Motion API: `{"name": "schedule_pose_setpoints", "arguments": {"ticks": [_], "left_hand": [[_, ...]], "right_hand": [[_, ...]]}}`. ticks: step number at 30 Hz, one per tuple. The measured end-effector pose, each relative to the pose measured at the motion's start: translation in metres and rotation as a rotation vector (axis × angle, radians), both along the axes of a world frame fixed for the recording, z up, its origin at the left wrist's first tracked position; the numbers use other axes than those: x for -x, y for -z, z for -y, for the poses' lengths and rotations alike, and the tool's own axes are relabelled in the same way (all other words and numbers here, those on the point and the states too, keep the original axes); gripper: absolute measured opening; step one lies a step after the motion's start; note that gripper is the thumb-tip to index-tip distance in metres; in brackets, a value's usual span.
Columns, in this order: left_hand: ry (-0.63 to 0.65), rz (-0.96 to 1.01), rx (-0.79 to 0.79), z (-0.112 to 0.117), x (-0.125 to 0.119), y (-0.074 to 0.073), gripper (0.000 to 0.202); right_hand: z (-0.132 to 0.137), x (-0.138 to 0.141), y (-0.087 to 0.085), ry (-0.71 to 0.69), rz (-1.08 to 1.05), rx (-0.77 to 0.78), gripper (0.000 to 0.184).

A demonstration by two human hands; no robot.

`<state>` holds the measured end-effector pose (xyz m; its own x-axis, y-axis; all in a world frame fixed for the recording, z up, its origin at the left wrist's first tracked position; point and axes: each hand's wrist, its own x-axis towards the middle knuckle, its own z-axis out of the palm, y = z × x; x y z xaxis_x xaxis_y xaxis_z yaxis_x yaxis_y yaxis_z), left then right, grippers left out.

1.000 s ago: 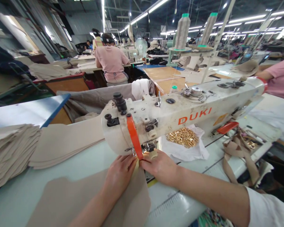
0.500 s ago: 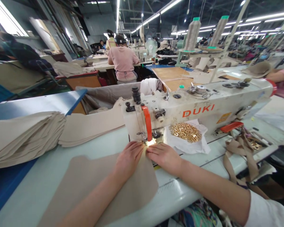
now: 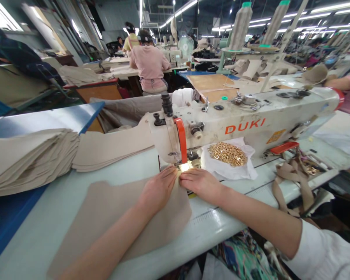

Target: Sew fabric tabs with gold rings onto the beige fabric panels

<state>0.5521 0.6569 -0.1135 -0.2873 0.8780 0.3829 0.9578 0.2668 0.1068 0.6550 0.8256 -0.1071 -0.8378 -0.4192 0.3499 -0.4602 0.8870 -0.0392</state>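
Observation:
A beige fabric panel (image 3: 105, 217) lies on the pale sewing table, its far end under the lit needle area of a white sewing machine (image 3: 212, 128) marked DUKI. My left hand (image 3: 159, 186) is closed on the panel just left of the needle, fingers together. Close by on the right, my right hand (image 3: 202, 184) pinches the panel's edge, its fingertips almost meeting the left ones. The fingers hide the stitching spot. A small piece of the fabric shows past my left fingertips, beside the presser foot.
Gold metal rings (image 3: 227, 153) lie on white cloth under the machine arm. Stacked beige panels (image 3: 32, 159) rest at left, with more panels (image 3: 113, 147) behind the table. Beige straps (image 3: 294, 182) hang at right. Thread cones (image 3: 240, 27) stand behind; a person in pink (image 3: 150, 64) sits ahead.
My view has tipped slightly down, so the machine sits higher in the picture. The panel has slid a little forward under the needle, with both hands still on it.

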Motion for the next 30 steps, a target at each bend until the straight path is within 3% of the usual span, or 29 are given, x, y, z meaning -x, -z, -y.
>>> {"name": "schedule_pose_setpoints", "arguments": {"ticks": [12,30], "left_hand": [[0.033,-0.094,0.037,-0.0006,0.0036,0.0005,0.036],[-0.005,-0.046,0.017,-0.0043,0.0058,-0.0005,0.035]], "right_hand": [[0.0014,0.0024,0.0001,0.028,0.012,-0.008,0.008],[0.0007,0.0064,-0.0028,0.052,0.056,0.014,0.008]]}}
